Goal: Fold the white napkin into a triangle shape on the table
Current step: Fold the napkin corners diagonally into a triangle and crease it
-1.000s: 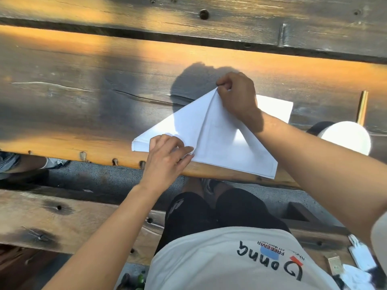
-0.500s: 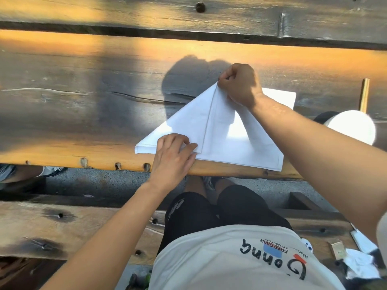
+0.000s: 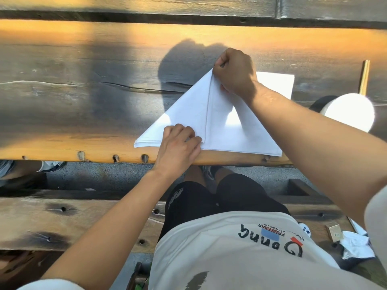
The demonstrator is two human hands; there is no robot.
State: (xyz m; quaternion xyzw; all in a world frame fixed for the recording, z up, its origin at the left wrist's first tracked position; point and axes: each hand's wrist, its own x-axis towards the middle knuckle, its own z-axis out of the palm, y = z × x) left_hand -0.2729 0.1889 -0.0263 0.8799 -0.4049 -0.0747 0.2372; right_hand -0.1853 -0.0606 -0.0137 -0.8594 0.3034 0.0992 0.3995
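The white napkin (image 3: 217,120) lies on the wooden table (image 3: 83,91) near its front edge, folded into a triangle with its tip pointing away from me. A crease runs from the tip down to the long front edge. My right hand (image 3: 235,74) pinches the tip with curled fingers. My left hand (image 3: 180,145) presses the left half of the napkin near the front edge, fingertips at the crease.
A second white sheet (image 3: 276,83) lies behind my right wrist. A round white object (image 3: 349,115) and a thin wooden stick (image 3: 364,77) are at the table's right. A bench (image 3: 62,222) with small items at its right end is below the table.
The napkin's front edge has settled flatter along the table edge. My right hand stays on the tip and my left hand stays on the left half; the camera view shifted slightly.
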